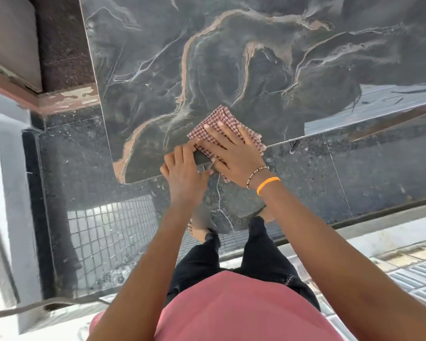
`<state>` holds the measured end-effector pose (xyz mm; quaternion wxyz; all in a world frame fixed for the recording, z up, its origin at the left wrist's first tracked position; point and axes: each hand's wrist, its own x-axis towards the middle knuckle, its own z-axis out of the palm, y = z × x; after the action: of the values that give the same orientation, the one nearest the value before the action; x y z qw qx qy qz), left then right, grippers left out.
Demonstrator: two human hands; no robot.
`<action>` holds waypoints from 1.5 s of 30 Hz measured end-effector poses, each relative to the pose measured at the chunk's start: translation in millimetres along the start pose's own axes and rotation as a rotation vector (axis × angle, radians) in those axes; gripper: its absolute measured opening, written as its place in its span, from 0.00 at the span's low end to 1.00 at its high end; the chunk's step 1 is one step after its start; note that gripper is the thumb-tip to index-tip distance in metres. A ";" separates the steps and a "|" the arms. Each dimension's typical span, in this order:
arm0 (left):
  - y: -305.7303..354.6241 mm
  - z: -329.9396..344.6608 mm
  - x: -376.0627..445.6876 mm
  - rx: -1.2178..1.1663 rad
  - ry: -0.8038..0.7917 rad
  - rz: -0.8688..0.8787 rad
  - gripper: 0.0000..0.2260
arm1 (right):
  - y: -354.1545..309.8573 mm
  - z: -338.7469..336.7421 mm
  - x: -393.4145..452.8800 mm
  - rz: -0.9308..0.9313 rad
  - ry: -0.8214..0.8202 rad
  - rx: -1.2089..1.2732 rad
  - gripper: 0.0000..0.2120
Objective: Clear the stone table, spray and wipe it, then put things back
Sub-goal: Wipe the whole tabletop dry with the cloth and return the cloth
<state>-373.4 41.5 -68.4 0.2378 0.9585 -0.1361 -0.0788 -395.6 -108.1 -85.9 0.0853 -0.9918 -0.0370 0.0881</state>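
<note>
A dark stone table (231, 57) with pale and orange veins fills the upper part of the head view. A folded red-and-white checked cloth (223, 119) lies at the table's near edge, partly hanging over it. My right hand (234, 150) presses flat on the cloth with fingers spread. My left hand (183, 169) sits just left of it at the table's edge, its fingertips touching the cloth's near-left corner; whether they pinch it is unclear.
The table's rounded near-left corner (123, 179) is close to my left hand. Dark speckled floor (330, 173) lies below the edge, where my bare feet (198, 232) stand. A wall and reddish ledge (67, 98) run along the left.
</note>
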 end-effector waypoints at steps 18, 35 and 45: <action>222.1 107.4 39.2 0.109 -0.124 0.254 0.14 | 336.0 -36.1 -104.8 0.575 0.089 0.039 0.25; 288.8 142.3 41.4 0.042 -0.099 0.177 0.25 | 309.7 -34.5 -80.7 0.735 0.166 0.171 0.27; 344.1 164.2 59.1 -0.101 -0.082 0.220 0.13 | 366.0 -33.6 -129.8 0.215 0.068 0.017 0.25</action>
<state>-429.6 -339.8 -52.8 0.2872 0.9205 -0.2460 -0.0982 -495.6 -484.7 -95.8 0.0849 -0.9917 0.0732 0.0633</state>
